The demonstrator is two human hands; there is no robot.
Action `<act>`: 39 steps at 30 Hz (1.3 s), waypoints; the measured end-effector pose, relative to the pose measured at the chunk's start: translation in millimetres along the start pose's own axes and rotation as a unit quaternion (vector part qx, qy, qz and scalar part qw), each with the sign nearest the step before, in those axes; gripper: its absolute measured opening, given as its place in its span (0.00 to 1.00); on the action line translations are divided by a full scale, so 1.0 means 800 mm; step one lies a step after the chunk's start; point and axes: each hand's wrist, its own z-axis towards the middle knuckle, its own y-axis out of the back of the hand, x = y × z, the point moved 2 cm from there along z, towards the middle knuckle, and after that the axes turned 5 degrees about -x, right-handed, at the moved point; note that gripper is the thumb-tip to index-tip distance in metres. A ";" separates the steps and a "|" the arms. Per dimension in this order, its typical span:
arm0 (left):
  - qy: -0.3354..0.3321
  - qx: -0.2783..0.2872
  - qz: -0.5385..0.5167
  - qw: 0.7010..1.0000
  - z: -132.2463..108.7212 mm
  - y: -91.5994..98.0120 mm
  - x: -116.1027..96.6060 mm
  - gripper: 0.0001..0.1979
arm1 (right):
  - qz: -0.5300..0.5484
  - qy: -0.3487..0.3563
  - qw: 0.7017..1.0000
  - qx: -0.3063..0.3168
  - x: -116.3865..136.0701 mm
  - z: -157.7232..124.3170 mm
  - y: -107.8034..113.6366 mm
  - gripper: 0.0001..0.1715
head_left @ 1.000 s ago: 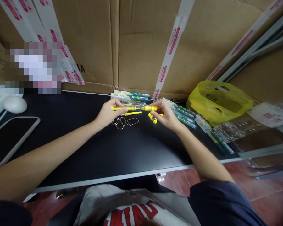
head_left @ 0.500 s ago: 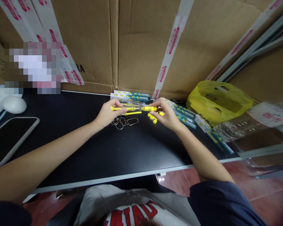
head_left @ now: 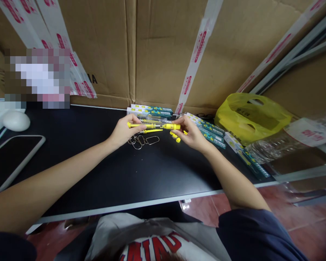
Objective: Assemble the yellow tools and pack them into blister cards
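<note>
My left hand (head_left: 127, 129) is closed, pinching a yellow spring-scale rod (head_left: 149, 126) level above the desk. Thumb and fingers of my right hand (head_left: 191, 132) grip a yellow end cap (head_left: 172, 126). A thin metal piece (head_left: 159, 126) lies in line between rod and cap; whether they are joined I cannot tell. Just below the left fingers lie several metal wire hooks (head_left: 153, 140) and another yellow rod (head_left: 154, 131). Small yellow caps (head_left: 175, 137) rest under the right hand, partly hidden by it. Clear tubes (head_left: 155, 118) lie behind the held parts.
Spring-scale boxes (head_left: 151, 110) lie at the back, more boxes (head_left: 216, 136) to the right. A yellow plastic bag (head_left: 252, 117) and a clear bottle (head_left: 274, 146) stand far right. A phone (head_left: 12, 161) and a white rounded object (head_left: 16, 121) are at left. Cardboard (head_left: 163, 54) rises behind.
Both hands stay almost in place, holding the same parts. The right fingers have shifted slightly around the cap.
</note>
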 end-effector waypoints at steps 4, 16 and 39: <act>0.005 -0.002 0.002 1.000 -0.001 0.000 -0.001 0.11 | 0.019 -0.011 1.000 0.007 0.001 0.000 0.000 0.13; 0.062 0.014 -0.016 0.998 -0.001 -0.001 0.011 0.13 | 0.030 -0.015 0.999 -0.001 -0.001 -0.001 -0.007 0.11; 0.089 0.002 -0.021 0.996 -0.003 -0.005 0.002 0.12 | -0.015 0.018 1.000 -0.014 -0.001 0.005 0.003 0.11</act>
